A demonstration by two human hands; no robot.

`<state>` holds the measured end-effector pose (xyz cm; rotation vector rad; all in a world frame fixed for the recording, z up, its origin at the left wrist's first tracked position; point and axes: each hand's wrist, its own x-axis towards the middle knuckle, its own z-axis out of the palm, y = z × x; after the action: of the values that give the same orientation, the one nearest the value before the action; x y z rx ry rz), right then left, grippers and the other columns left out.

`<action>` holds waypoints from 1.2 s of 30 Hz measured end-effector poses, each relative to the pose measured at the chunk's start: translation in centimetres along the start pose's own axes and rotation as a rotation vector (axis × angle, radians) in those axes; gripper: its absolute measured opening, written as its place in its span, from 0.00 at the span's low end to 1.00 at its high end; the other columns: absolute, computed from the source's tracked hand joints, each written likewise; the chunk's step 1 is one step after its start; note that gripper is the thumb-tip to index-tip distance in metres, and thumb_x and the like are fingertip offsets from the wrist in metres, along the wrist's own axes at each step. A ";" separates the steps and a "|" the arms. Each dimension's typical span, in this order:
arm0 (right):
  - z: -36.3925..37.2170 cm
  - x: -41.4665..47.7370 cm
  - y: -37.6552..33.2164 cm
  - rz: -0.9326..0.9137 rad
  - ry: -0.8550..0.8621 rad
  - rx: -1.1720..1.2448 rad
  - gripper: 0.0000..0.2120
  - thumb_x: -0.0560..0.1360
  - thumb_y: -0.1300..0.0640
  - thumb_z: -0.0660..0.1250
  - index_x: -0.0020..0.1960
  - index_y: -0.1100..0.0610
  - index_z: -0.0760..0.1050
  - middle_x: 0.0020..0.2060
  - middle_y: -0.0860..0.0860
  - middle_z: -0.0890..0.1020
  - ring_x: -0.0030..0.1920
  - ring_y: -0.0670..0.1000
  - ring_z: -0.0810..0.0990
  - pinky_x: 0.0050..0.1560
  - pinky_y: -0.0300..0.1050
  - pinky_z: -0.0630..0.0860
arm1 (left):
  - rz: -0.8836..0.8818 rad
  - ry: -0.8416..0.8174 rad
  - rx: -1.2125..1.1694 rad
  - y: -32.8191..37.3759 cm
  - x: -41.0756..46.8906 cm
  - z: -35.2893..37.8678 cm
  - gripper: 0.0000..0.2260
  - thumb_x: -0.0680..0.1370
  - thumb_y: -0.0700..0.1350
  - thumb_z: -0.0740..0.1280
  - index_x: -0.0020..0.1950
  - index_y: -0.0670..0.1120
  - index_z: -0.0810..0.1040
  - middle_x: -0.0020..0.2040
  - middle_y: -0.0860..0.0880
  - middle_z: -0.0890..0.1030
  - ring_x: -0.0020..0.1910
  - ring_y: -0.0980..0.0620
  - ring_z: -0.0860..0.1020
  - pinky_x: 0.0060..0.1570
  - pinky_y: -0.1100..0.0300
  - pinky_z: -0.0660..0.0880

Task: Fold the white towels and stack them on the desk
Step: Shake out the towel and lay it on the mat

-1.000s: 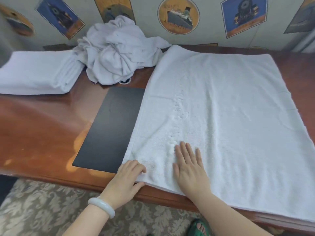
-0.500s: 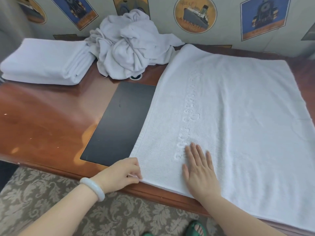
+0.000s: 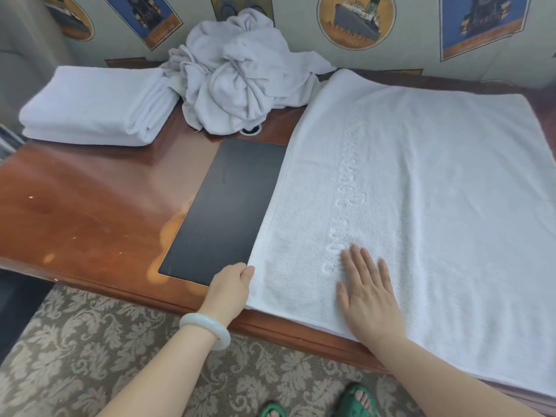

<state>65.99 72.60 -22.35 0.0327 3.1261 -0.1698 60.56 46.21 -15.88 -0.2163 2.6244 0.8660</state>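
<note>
Our right hand lies flat, palm down, on the near part of the spread towel. Its fingers are straight and a little apart, and the fingertips reach the near end of a raised woven band that runs away from us down the cloth. Our left hand sits at the towel's near left corner with the back of the hand facing up. The fingers curl down against the hem, but we cannot tell whether they pinch the cloth or only touch it. A pale bracelet circles that wrist.

The spread towel covers the right part of the desk, lying smooth. Its near edge lies along the desk's front edge and its far edge is close to the wall. Its left hem lies over the right side of a black mat set into the wood.

Past the mat, at the back of the desk, a crumpled heap of white towels rests against the wall, touching the spread towel's far left corner. To the left of the heap, and touching it, a stack of folded towels lies flat on the desk.

Posters of ships and trains hang on the wall. Below the desk we see a patterned carpet and green sandals on our feet.
</note>
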 end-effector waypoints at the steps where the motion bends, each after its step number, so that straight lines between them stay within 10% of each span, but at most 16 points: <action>1: 0.0 0.0 0.0 0.004 -0.003 -0.001 0.29 0.81 0.46 0.45 0.80 0.54 0.49 0.79 0.51 0.51 0.79 0.50 0.46 0.77 0.56 0.45 | 0.009 0.040 -0.077 -0.3 -0.3 0.1 0.18 0.84 0.49 0.57 0.36 0.42 0.66 0.33 0.50 0.68 0.35 0.49 0.67 0.34 0.54 0.60; 9: -0.4 0.0 -0.1 0.003 -0.021 0.024 0.29 0.81 0.45 0.44 0.80 0.53 0.47 0.80 0.50 0.49 0.79 0.49 0.44 0.77 0.54 0.41 | -0.217 -0.254 -0.752 0.7 -1.0 -1.5 0.10 0.82 0.46 0.64 0.46 0.39 0.75 0.50 0.35 0.81 0.46 0.41 0.82 0.42 0.49 0.82; 17: -1.8 0.3 0.3 -0.040 -0.121 0.154 0.33 0.79 0.39 0.42 0.80 0.50 0.45 0.79 0.48 0.45 0.78 0.47 0.38 0.77 0.53 0.35 | -0.168 -0.346 -0.660 1.5 -1.3 -2.8 0.06 0.79 0.34 0.65 0.54 0.40 0.72 0.54 0.37 0.79 0.49 0.38 0.82 0.44 0.44 0.82; 24: -5.2 -3.7 1.6 -0.400 -0.220 0.161 0.16 0.74 0.37 0.59 0.55 0.45 0.71 0.57 0.41 0.70 0.56 0.47 0.70 0.56 0.41 0.67 | -0.218 -0.433 -0.577 1.4 -0.6 -2.4 0.08 0.81 0.37 0.65 0.58 0.36 0.77 0.55 0.39 0.82 0.50 0.42 0.83 0.45 0.52 0.83; 36: -6.2 -5.1 4.7 -0.299 -0.067 0.243 0.09 0.75 0.59 0.72 0.40 0.50 0.74 0.38 0.39 0.72 0.39 0.42 0.73 0.39 0.32 0.68 | -0.184 -0.194 -0.465 -0.1 -0.6 -2.4 0.18 0.80 0.45 0.68 0.38 0.33 0.81 0.39 0.37 0.84 0.38 0.40 0.84 0.54 0.47 0.79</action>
<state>71.09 77.87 -16.61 -0.4298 3.0053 -0.5402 60.42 44.67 -13.93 -0.4602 2.1549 1.3450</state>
